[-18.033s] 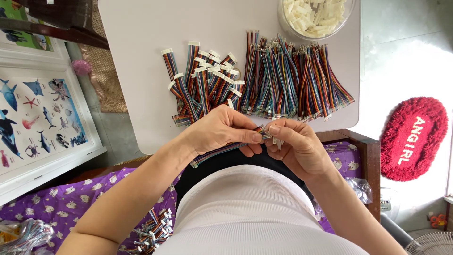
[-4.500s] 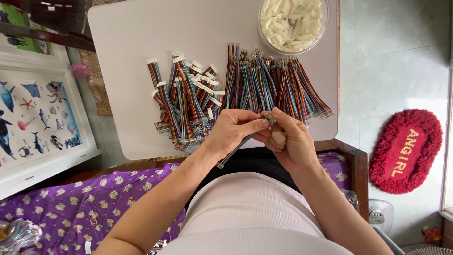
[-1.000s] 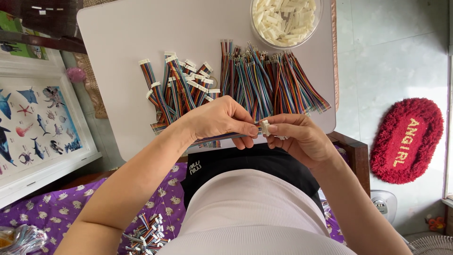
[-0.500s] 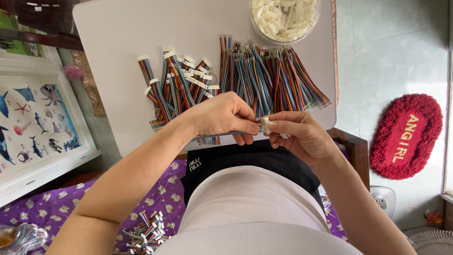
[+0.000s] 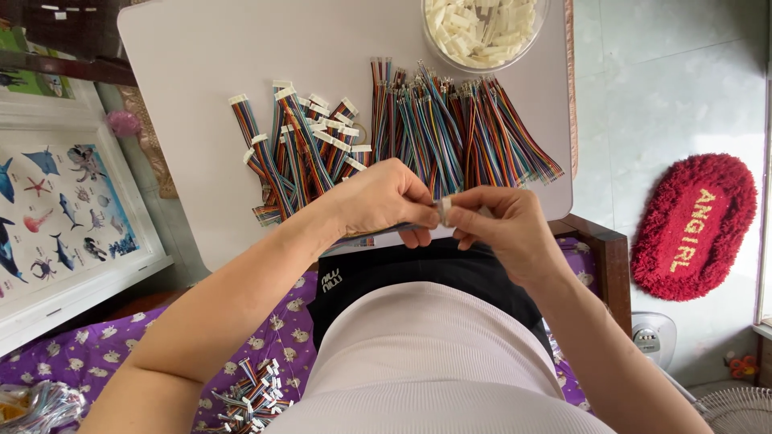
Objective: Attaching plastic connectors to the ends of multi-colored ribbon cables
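My left hand (image 5: 384, 197) pinches a flat multicoloured ribbon cable (image 5: 366, 234) that runs out to the left under the palm. My right hand (image 5: 503, 227) holds a small white plastic connector (image 5: 445, 210) at the cable's end, the fingertips of both hands meeting there above the near edge of the white table (image 5: 201, 80). Behind the hands lie two heaps of the same cables: one with white connectors fitted (image 5: 301, 153) on the left, one with bare ends (image 5: 462, 133) on the right.
A clear round tub of white connectors (image 5: 482, 28) stands at the table's far edge. More finished cables (image 5: 249, 394) lie on the purple flowered cloth (image 5: 48, 362) by my left side. A sea-animal picture board (image 5: 56, 209) is at left, a red oval mat (image 5: 696, 225) on the floor at right.
Both hands have stayed together at the cable's end; the fingers have shifted slightly around the white connector. The view has drifted a little.
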